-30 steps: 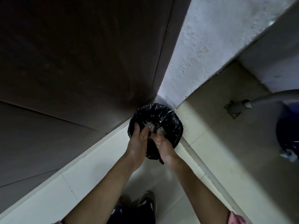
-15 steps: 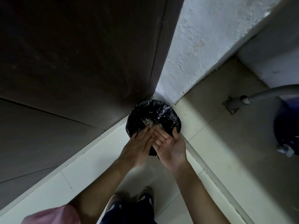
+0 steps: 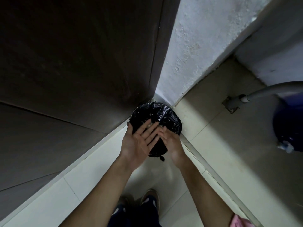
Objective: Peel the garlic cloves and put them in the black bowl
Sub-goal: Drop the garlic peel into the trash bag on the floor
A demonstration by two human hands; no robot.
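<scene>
1. The person stands over a small bin lined with a black plastic bag (image 3: pixel 164 115), set on the floor in the corner where a dark wooden door (image 3: pixel 73 54) meets a rough white wall (image 3: pixel 205 46)
2. The left hand (image 3: pixel 139 145) is held palm up with its fingers straight and spread above the bin mouth; it grips nothing
3. The right hand (image 3: pixel 172 141) lies just beside it, fingers extended toward the left fingertips, palm turned inward; it too holds nothing that can be made out
4. Judged from this, the step in hand is brushing garlic skins off the palms into the bin, a clean-up aside from the peeling itself
5. A few pale scraps (image 3: pixel 150 126) show inside the bag near the left fingertips; they look like garlic peel, though they are too small to be sure
6. Neither the garlic cloves nor the black bowl appears in view, so their place cannot be told
7. The next move probably calls for turning away from the bin, back to wherever the cloves and bowl are
</scene>
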